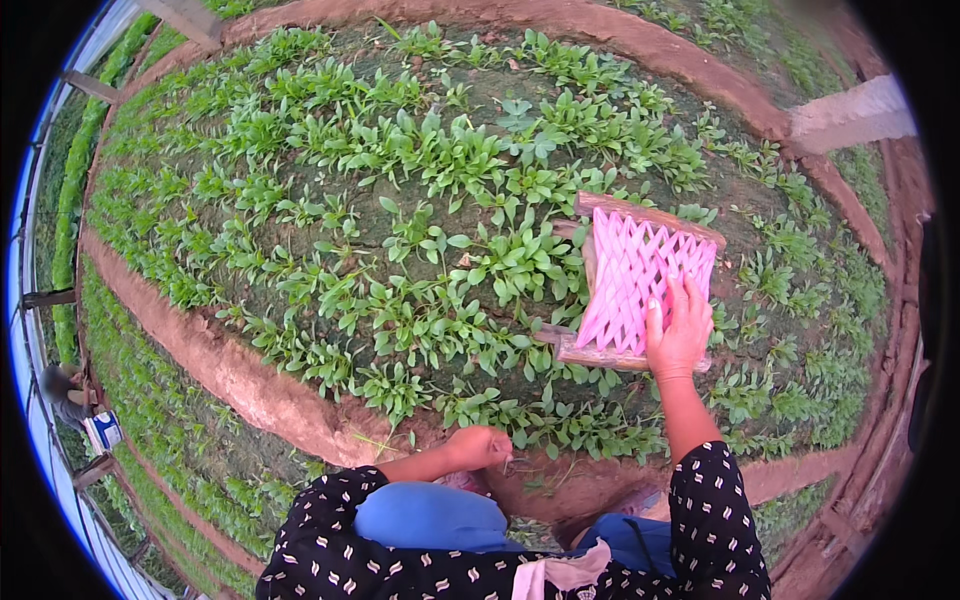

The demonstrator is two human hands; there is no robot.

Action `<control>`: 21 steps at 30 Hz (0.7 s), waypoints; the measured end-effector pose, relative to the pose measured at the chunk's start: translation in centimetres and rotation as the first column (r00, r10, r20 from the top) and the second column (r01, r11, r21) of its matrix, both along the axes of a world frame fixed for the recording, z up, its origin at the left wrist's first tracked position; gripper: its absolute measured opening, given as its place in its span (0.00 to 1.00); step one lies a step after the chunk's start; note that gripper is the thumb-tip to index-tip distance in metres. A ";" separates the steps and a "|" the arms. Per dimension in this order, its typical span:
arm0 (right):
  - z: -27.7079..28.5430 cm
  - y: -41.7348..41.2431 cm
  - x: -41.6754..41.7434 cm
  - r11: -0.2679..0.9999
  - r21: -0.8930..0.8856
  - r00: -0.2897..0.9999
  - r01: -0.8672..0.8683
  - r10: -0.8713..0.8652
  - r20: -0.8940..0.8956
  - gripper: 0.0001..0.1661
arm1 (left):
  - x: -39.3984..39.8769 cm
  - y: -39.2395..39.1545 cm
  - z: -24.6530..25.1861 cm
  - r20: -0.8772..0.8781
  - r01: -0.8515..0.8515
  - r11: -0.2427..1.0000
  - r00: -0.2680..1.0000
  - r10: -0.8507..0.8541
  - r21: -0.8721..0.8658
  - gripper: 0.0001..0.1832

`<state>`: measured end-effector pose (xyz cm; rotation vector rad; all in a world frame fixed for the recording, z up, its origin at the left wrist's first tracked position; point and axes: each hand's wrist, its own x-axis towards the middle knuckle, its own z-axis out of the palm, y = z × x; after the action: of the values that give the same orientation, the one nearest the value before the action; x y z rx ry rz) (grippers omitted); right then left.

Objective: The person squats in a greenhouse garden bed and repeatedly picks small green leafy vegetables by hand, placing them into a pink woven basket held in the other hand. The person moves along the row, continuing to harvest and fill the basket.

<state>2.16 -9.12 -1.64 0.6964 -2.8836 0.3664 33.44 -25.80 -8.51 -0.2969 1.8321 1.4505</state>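
Note:
A low wooden stool (645, 277) with a woven pink strap seat stands tilted among the leafy green seedlings (517, 255), right of the middle. My right hand (680, 326) rests on the near right part of the woven seat, fingers spread over the straps; whether it grips them does not show. Near the bed's front edge, my left hand (480, 448) is curled in front of my left knee. Something thin and dark shows at its fingers, too small to name.
Rows of seedlings fill the raised soil bed, bordered by reddish earth paths (285, 405). Concrete posts (851, 116) stand at the upper right and upper left. Another person (71, 394) is at the far left beside a white and blue box (103, 432).

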 end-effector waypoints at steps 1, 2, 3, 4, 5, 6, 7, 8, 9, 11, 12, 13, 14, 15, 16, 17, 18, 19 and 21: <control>0.0 0.1 -0.1 1.000 -0.002 1.000 -0.008 0.008 -0.001 0.29 | 0.2 -0.1 0.1 -0.012 -0.033 0.997 0.999 0.032 -0.069 0.14; -0.1 0.1 -0.2 1.000 -0.003 1.000 -0.015 0.015 -0.002 0.29 | 0.7 -0.2 -0.4 -0.083 -0.060 0.991 0.995 0.050 -0.118 0.10; -0.1 0.2 -0.2 1.000 0.001 1.000 -0.014 0.014 -0.005 0.29 | 0.6 -0.7 -0.2 -0.042 -0.099 0.986 0.995 0.094 -0.134 0.10; -0.1 0.3 -0.2 1.000 0.006 1.000 -0.013 0.013 -0.007 0.28 | 0.1 -1.3 0.1 -0.002 -0.136 0.979 0.991 0.137 -0.152 0.10; -0.1 0.4 -0.2 1.000 0.012 1.000 -0.010 0.010 -0.009 0.28 | 0.0 -1.8 0.3 0.037 -0.171 0.970 0.983 0.180 -0.170 0.10; -0.2 0.2 -0.2 1.000 0.014 1.000 -0.018 0.018 -0.012 0.29 | 1.1 -2.2 -1.2 -0.112 -0.261 0.925 0.965 0.239 -0.275 0.09; -0.2 0.3 -0.2 1.000 0.016 1.000 -0.017 0.017 -0.012 0.29 | 0.8 -3.1 -1.3 -0.236 -0.371 0.849 0.925 0.299 -0.377 0.08; -0.2 0.4 -0.2 1.000 0.019 1.000 -0.016 0.016 -0.012 0.29 | 1.0 -4.3 -2.2 -0.266 -0.481 0.789 0.875 0.405 -0.381 0.07; -0.1 0.3 -0.2 1.000 0.018 1.000 -0.019 0.019 -0.011 0.29 | 1.5 -5.8 -3.2 -0.348 -0.601 0.700 0.797 0.493 -0.386 0.05; -0.1 0.4 -0.1 1.000 0.021 1.000 -0.018 0.018 -0.008 0.29 | 1.0 -8.8 -2.6 -0.292 -0.644 0.536 0.746 0.599 -0.547 0.05; 0.1 0.1 -0.1 1.000 0.016 1.000 -0.020 0.020 0.002 0.28 | 2.4 -10.4 -3.9 -0.330 -0.659 0.460 0.722 0.608 -0.595 0.04; 0.1 0.0 -0.2 1.000 0.019 1.000 -0.012 0.012 0.008 0.28 | 2.4 -11.4 -3.2 -0.362 -0.656 0.416 0.722 0.590 -0.629 0.03; 0.0 0.1 -0.2 1.000 0.018 1.000 -0.009 0.009 0.010 0.28 | 3.2 -12.4 -3.7 -0.417 -0.642 0.393 0.746 0.520 -0.659 0.03; 0.0 0.2 -0.2 1.000 0.020 1.000 -0.006 0.006 0.013 0.28 | 3.7 -13.2 -3.9 -0.464 -0.628 0.368 0.767 0.444 -0.686 0.04; -0.1 0.2 -0.2 1.000 0.021 1.000 -0.003 0.003 0.015 0.28 | 4.3 -13.6 -4.0 -0.460 -0.590 0.327 0.795 0.395 -0.738 0.05; -0.1 0.3 -0.2 1.000 0.020 1.000 -0.005 0.005 0.010 0.28 | 5.0 -13.8 -4.1 -0.452 -0.551 0.281 0.822 0.346 -0.786 0.06; -0.1 0.3 -0.3 1.000 0.021 1.000 -0.006 0.005 0.003 0.28 | 5.2 -13.9 -3.6 -0.378 -0.508 0.294 0.835 0.400 -0.810 0.10; -0.1 0.3 -0.3 1.000 0.020 1.000 -0.007 0.007 -0.004 0.28 | 5.8 -13.9 -3.6 -0.369 -0.491 0.278 0.843 0.391 -0.826 0.10; 0.1 0.2 -0.3 1.000 0.026 1.000 -0.005 0.005 0.003 0.28 | 7.4 -13.9 -3.7 -0.352 -0.458 0.243 0.857 0.377 -0.855 0.11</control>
<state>1.90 -8.87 -1.53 0.7086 -2.8946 0.3310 40.84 -39.73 -12.17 -1.4346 2.6181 0.4688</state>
